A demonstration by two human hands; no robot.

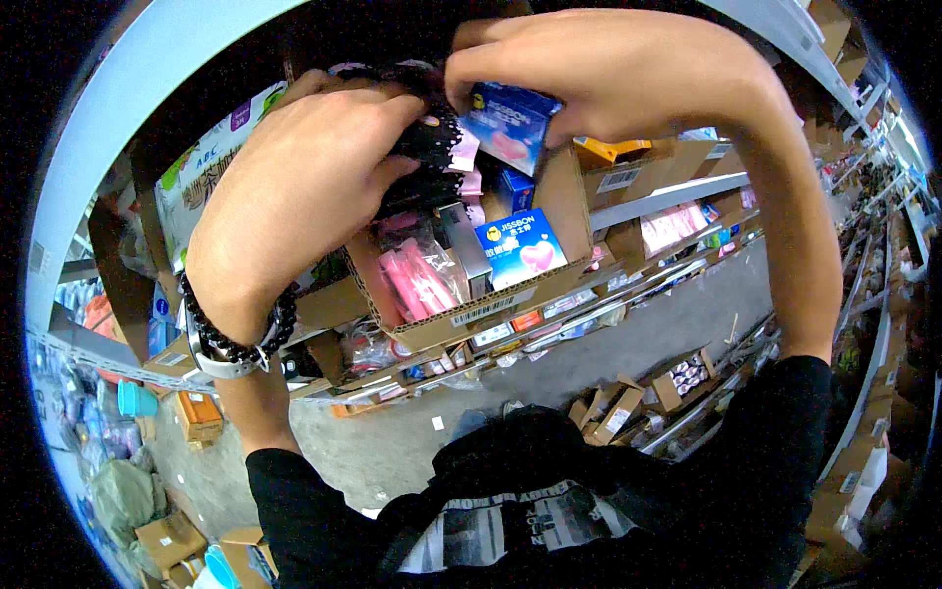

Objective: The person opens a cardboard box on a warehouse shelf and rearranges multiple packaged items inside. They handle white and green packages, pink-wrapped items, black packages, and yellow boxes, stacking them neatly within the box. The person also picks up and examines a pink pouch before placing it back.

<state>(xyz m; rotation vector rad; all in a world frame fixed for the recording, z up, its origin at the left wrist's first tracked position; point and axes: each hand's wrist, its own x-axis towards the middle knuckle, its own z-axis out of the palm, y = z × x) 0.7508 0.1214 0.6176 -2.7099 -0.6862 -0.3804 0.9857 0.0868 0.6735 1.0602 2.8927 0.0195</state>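
- Your left hand point(304, 187) is gripping a black bundle point(432, 147).
- Your right hand point(608, 74) is pinching a blue box point(510, 123) above the cardboard box point(461, 314).

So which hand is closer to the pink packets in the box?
The left hand. It sits just above the pink packets, gripping a black bundle. The right hand is higher and off to the right, holding a small blue box.

Black bundle point(432, 147) half behind hand point(304, 187)

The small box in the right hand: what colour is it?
The small box in the right hand is blue with a pink heart, seen in the head view.
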